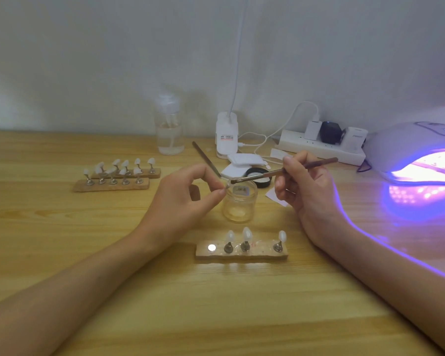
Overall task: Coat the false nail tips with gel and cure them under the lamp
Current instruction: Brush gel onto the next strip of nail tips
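One wooden table [62, 240], lamp [406, 145] glowing purple, meets white wall [113, 60].

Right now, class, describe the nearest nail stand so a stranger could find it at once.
On the wooden table, just nearer than the glass jar, lies a single stand. Unlike the two crowded stands far left, it carries three tips and one bare magnet.

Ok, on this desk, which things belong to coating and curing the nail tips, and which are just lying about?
In the job: brush in the right hand; nail tip pinched by the left hand; glass jar; near strip of tips; two far strips; lit curing lamp.
Lying about: pump bottle; power strip; thin brown stick; clip light.
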### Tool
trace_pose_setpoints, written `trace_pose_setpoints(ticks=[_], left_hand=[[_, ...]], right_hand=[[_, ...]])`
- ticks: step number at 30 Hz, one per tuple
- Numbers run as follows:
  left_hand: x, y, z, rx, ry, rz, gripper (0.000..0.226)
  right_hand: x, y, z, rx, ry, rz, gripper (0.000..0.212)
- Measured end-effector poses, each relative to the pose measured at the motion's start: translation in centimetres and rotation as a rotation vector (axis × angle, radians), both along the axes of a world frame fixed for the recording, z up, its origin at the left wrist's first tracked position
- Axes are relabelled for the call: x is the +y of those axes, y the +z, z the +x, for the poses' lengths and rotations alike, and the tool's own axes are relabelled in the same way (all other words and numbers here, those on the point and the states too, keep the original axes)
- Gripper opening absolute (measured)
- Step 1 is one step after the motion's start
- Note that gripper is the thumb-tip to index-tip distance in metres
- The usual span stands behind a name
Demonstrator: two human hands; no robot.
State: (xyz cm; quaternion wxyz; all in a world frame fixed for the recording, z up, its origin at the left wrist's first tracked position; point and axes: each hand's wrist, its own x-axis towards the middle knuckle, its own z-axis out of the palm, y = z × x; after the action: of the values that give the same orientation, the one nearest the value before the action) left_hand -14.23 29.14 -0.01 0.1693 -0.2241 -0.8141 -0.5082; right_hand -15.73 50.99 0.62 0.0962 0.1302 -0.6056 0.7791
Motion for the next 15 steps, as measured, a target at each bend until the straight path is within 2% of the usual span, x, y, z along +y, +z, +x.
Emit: trace_pose_setpoints(ticks=[4, 10, 15], left_hand=[[0.0, -0.01, 0.06, 0.019, 0.001, -0.019, 0.014], [-0.14, -0.07, 0.04, 0.03, 0.007, -0.026, 0.015], [-0.2, -0.16, -0.13, 0.034, 0.034, -0.033, 0.015]], right_hand=[[-0.05, -0.21, -0.14, -0.019, -0.041, 0.064, 0.024], [-0.06, -0.07, -0.02, 0.012, 0.011, 0.029, 0.021], [0.11, -0.15, -0.08, -0.012, -0.045, 0.036, 0.023]])
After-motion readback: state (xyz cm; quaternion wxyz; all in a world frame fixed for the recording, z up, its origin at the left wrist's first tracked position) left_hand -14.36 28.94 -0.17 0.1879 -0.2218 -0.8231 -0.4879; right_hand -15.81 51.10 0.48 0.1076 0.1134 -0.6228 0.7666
